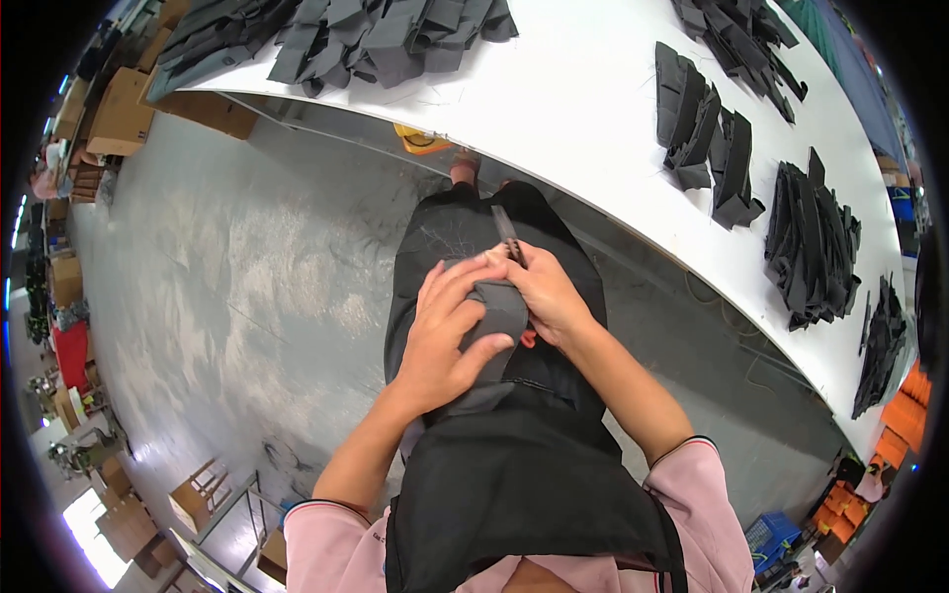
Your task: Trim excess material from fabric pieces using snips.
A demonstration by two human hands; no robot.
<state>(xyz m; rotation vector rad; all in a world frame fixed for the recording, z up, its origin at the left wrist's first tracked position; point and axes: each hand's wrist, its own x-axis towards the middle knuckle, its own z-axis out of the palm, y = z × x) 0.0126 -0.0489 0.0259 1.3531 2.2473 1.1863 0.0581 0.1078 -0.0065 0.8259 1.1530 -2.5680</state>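
Note:
Over my lap, my left hand is closed around a folded dark grey fabric piece, its thumb on the near side and its fingers over the far side. My right hand grips a pair of scissors. The metal blades point away from me past the fingers, and a bit of red handle shows below the palm. Both hands' fingertips meet at the far edge of the fabric. Whether the blades touch the fabric cannot be made out. A black apron covers my lap.
A white table curves in front and to the right, bearing several piles of dark fabric pieces and strips. Something yellow sits under its edge. Cardboard boxes stand at the far left; a blue crate is at lower right.

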